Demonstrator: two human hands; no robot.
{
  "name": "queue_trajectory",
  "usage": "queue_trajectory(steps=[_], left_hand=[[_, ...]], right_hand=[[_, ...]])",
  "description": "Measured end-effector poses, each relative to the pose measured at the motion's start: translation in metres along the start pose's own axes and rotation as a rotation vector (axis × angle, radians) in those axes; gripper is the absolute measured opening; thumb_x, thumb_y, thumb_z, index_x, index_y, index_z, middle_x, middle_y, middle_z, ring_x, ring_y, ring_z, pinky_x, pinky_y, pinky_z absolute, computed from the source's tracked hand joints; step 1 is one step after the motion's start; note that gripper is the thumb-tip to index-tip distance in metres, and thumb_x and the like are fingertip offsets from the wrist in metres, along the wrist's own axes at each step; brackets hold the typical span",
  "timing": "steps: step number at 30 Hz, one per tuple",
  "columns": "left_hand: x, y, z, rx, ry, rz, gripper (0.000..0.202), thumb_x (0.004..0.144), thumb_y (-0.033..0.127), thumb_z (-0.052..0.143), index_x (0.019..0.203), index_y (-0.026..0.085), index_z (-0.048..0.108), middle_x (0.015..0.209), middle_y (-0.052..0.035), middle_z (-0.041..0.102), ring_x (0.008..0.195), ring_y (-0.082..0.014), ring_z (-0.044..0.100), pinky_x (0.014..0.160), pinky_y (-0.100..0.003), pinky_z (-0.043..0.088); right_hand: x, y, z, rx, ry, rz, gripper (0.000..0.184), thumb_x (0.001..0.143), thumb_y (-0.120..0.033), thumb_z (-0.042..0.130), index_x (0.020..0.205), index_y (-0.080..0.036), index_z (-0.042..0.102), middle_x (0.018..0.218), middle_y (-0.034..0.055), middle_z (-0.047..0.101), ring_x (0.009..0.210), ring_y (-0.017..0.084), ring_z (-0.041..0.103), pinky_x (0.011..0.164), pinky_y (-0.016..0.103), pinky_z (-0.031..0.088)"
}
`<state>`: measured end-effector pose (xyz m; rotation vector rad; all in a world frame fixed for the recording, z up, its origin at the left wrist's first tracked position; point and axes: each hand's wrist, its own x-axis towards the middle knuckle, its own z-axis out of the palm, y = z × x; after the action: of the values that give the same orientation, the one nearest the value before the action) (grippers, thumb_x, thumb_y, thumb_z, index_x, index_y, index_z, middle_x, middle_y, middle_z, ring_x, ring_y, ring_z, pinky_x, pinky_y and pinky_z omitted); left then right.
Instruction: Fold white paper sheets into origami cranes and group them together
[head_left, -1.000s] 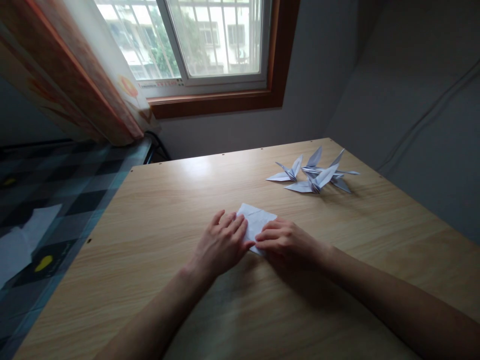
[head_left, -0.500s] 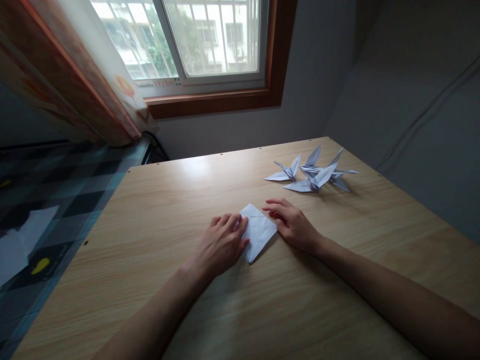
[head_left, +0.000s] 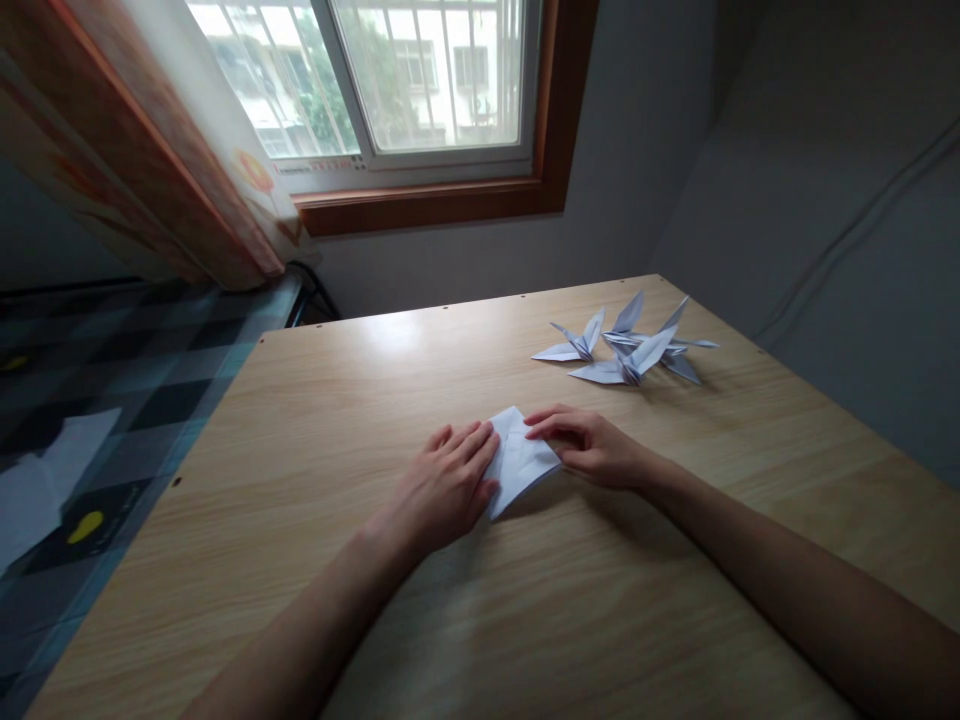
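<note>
— Since the frame half a second ago, your right hand has come in over the folded white paper. Its fingertips, then just outside the upper right edge, now lie on the sheet. Paper turned slightly too: far corner rightward, near corner leftward.

— Noted. What of your left hand?

— Little changed. It lies palm down over the paper's left part, fingers extended and close together, thumb tip at the lower left edge.

— And the grip on your right side?

— Fingers bent, with a visible gap between your forefinger and thumb. Your thumb is at the paper's right corner; whether it pinches that corner, I cannot tell. Lower right edge looks slightly curved and raised.

— Position of the paper?

— On the table, between your two hands, nearer to you than the paper cranes.

— Surroundings, for the record?

— Cranes clustered at the table's far right, wings raised; they overlap, so the count is uncertain. To your left, past the table edge, loose white paper lies on a checked cloth. Ahead of you: a window, with a patterned curtain at its left.
</note>
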<state>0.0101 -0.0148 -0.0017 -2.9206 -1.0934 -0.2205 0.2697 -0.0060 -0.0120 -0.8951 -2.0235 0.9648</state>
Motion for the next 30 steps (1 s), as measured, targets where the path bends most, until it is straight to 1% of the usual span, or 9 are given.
queue_trajectory(steps=[3, 6, 11, 13, 17, 21, 23, 26, 30], left_hand=[[-0.002, -0.001, -0.002, -0.019, -0.032, 0.006, 0.054, 0.095, 0.04, 0.044, 0.141, 0.014, 0.045, 0.147, -0.0163, 0.047, 0.136, -0.0305, 0.044, 0.111, -0.051, 0.032], [-0.003, -0.003, -0.003, -0.035, -0.051, 0.01, 0.059, 0.094, 0.045, 0.046, 0.144, 0.013, 0.042, 0.15, -0.0167, 0.044, 0.139, -0.0315, 0.04, 0.112, -0.053, 0.03], [-0.001, -0.004, -0.004, -0.039, -0.089, -0.012, 0.057, 0.095, 0.045, 0.044, 0.144, 0.016, 0.042, 0.151, -0.0138, 0.043, 0.14, -0.0309, 0.039, 0.113, -0.052, 0.029], [0.0, -0.003, -0.005, -0.041, -0.091, -0.021, 0.051, 0.097, 0.04, 0.04, 0.142, 0.017, 0.045, 0.151, -0.0126, 0.044, 0.139, -0.03, 0.04, 0.113, -0.051, 0.03], [0.002, -0.002, -0.008, -0.067, -0.074, -0.034, 0.045, 0.098, 0.033, 0.035, 0.138, 0.018, 0.05, 0.146, -0.0124, 0.049, 0.136, -0.0294, 0.044, 0.11, -0.052, 0.033], [0.002, -0.001, -0.008, -0.078, -0.063, -0.037, 0.05, 0.097, 0.042, 0.039, 0.138, 0.016, 0.05, 0.145, -0.0144, 0.05, 0.134, -0.0306, 0.044, 0.109, -0.052, 0.034], [0.002, 0.0, -0.007, -0.069, -0.057, -0.033, 0.054, 0.095, 0.046, 0.043, 0.138, 0.014, 0.05, 0.145, -0.0161, 0.049, 0.134, -0.0316, 0.044, 0.109, -0.052, 0.033], [0.003, 0.002, -0.005, -0.061, -0.04, -0.027, 0.054, 0.094, 0.044, 0.046, 0.137, 0.013, 0.049, 0.144, -0.017, 0.05, 0.133, -0.0324, 0.046, 0.109, -0.052, 0.033], [0.003, 0.004, -0.004, -0.062, -0.021, -0.019, 0.053, 0.092, 0.04, 0.049, 0.137, 0.012, 0.047, 0.143, -0.0188, 0.05, 0.131, -0.033, 0.047, 0.108, -0.051, 0.034]], right_hand=[[0.0, 0.001, 0.0, -0.007, -0.011, -0.008, 0.035, 0.075, -0.001, 0.052, 0.097, -0.018, 0.073, 0.115, 0.0098, 0.068, 0.106, 0.02, 0.065, 0.09, 0.035, 0.052], [0.0, 0.002, 0.001, -0.067, -0.006, -0.048, 0.03, 0.076, -0.002, 0.054, 0.092, -0.019, 0.073, 0.112, 0.009, 0.07, 0.104, 0.021, 0.064, 0.092, 0.037, 0.05], [0.002, 0.001, 0.005, -0.221, -0.056, -0.15, 0.024, 0.08, -0.005, 0.056, 0.093, -0.019, 0.071, 0.11, 0.0082, 0.07, 0.101, 0.021, 0.063, 0.095, 0.04, 0.045], [0.003, 0.0, 0.007, -0.256, -0.048, -0.138, 0.02, 0.084, -0.008, 0.056, 0.093, -0.019, 0.07, 0.106, 0.0081, 0.071, 0.099, 0.021, 0.062, 0.094, 0.04, 0.045], [0.007, -0.003, 0.015, -0.339, 0.032, -0.01, 0.013, 0.088, -0.015, 0.058, 0.095, -0.017, 0.069, 0.094, 0.0088, 0.068, 0.093, 0.022, 0.059, 0.085, 0.037, 0.047], [0.01, -0.007, 0.024, -0.412, 0.076, 0.048, 0.016, 0.086, -0.016, 0.063, 0.102, -0.015, 0.066, 0.091, 0.0081, 0.066, 0.088, 0.022, 0.058, 0.081, 0.036, 0.047], [0.011, -0.008, 0.027, -0.452, 0.1, 0.058, 0.021, 0.084, -0.015, 0.066, 0.106, -0.014, 0.065, 0.093, 0.0082, 0.066, 0.087, 0.022, 0.058, 0.082, 0.036, 0.047], [0.011, -0.008, 0.03, -0.558, 0.123, 0.051, 0.024, 0.085, -0.019, 0.067, 0.109, -0.015, 0.063, 0.099, 0.0092, 0.065, 0.09, 0.022, 0.058, 0.084, 0.037, 0.047], [0.008, -0.011, 0.033, -0.747, 0.125, -0.027, 0.013, 0.089, -0.024, 0.064, 0.099, -0.016, 0.065, 0.098, 0.0092, 0.066, 0.092, 0.024, 0.056, 0.083, 0.036, 0.047]])
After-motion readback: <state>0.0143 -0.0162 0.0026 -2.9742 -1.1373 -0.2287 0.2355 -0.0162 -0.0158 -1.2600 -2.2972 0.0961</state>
